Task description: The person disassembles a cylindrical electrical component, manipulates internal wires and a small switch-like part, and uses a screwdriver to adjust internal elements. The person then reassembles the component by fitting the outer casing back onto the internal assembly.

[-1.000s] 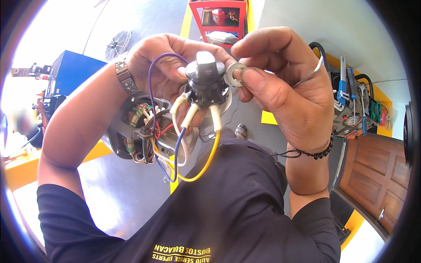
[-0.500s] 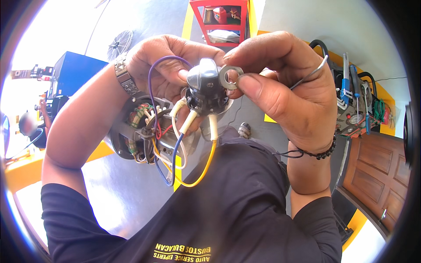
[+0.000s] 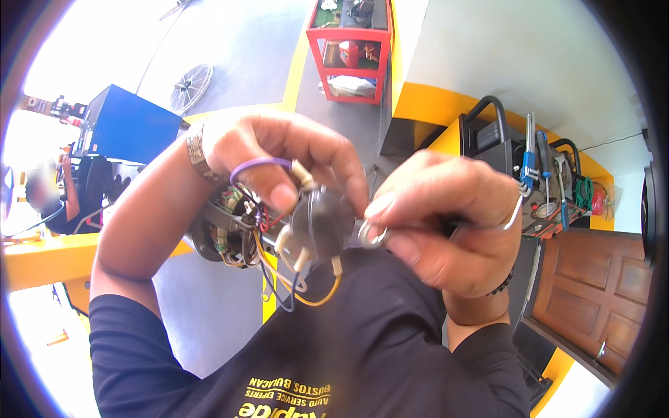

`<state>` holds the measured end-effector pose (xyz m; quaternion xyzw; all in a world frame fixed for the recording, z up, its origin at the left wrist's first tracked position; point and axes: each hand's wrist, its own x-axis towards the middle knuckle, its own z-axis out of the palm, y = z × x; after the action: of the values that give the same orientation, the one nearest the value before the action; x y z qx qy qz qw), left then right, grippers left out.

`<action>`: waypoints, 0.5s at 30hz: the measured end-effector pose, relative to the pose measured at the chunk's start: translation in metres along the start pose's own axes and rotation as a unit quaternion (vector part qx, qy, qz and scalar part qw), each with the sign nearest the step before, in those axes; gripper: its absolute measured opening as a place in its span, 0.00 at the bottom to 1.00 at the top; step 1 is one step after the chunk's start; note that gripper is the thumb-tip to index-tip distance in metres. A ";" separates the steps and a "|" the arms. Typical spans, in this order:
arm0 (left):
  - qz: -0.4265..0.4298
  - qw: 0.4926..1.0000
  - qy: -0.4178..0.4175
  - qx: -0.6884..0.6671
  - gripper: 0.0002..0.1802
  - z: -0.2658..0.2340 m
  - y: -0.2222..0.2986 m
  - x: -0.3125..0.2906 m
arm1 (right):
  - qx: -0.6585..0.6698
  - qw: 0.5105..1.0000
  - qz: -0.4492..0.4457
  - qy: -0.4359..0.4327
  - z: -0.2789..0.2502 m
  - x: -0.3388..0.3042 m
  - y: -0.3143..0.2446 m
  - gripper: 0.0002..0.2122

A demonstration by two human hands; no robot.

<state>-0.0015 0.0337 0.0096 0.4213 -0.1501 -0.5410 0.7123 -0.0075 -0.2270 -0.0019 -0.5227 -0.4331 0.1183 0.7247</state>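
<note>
My left hand [image 3: 279,150] grips a black rotary switch [image 3: 317,223] between thumb and fingers; it is blurred by motion. White-sleeved terminals on it carry purple, blue, white and yellow wires [image 3: 326,298]. Close to the switch's right side, my right hand [image 3: 446,216] pinches a flat silver metal washer [image 3: 373,235] between thumb and forefinger. A thin pale rod [image 3: 516,212] sticks out from the same hand; the rest of it is hidden in the palm. Below my left forearm is a motor [image 3: 226,226] with exposed windings, its wires running toward the switch.
A red shelf cart [image 3: 348,66] stands ahead. To the right are a tool holder with hex keys and screwdrivers [image 3: 547,171] and a brown wooden door [image 3: 585,292]. At left are a blue cabinet [image 3: 129,129], a yellow rail [image 3: 63,261] and another person [image 3: 52,198].
Both hands have dropped lower in the view. The switch has tilted, turning its rounded black face, and the washer has moved down beside it. The view ahead has shifted to show more of the cart.
</note>
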 end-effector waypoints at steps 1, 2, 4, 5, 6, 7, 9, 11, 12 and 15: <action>0.013 0.999 -0.030 0.006 0.35 0.000 -0.001 0.000 | 0.001 1.000 -0.009 -0.003 0.002 0.002 -0.002 0.11; 0.035 0.997 -0.058 0.021 0.33 0.002 -0.003 0.002 | 0.003 1.000 -0.014 -0.008 0.005 0.003 -0.006 0.11; 0.055 0.991 -0.114 0.051 0.30 -0.003 -0.006 0.005 | -0.016 1.000 -0.004 -0.020 0.009 0.004 -0.013 0.12; 0.052 0.991 -0.109 0.060 0.30 0.001 -0.005 0.006 | -0.025 0.999 0.001 -0.026 0.011 0.004 -0.016 0.12; 0.037 0.992 -0.104 0.067 0.30 0.003 -0.003 0.006 | -0.025 0.998 0.012 -0.048 0.011 0.003 -0.020 0.13; 0.022 0.992 -0.098 0.073 0.31 0.004 -0.002 0.006 | -0.024 0.997 0.023 -0.070 0.010 0.003 -0.024 0.13; 0.014 0.992 -0.096 0.086 0.31 0.001 -0.002 0.005 | -0.034 0.996 0.026 -0.079 0.014 0.004 -0.029 0.13; 0.024 0.991 -0.095 0.091 0.31 0.000 -0.004 0.004 | -0.039 0.995 0.030 -0.088 0.016 0.005 -0.032 0.13; 0.037 0.990 -0.100 0.090 0.31 -0.002 -0.005 0.006 | -0.043 0.994 0.035 -0.089 0.017 0.004 -0.033 0.13; 0.059 0.990 -0.095 0.091 0.33 0.000 -0.005 0.006 | -0.058 0.995 0.019 -0.073 0.019 0.001 -0.034 0.15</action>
<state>-0.0029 0.0282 0.0041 0.4210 -0.2903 -0.5200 0.6842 -0.0305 -0.2286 0.0297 -0.5624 -0.4810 0.1447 0.6569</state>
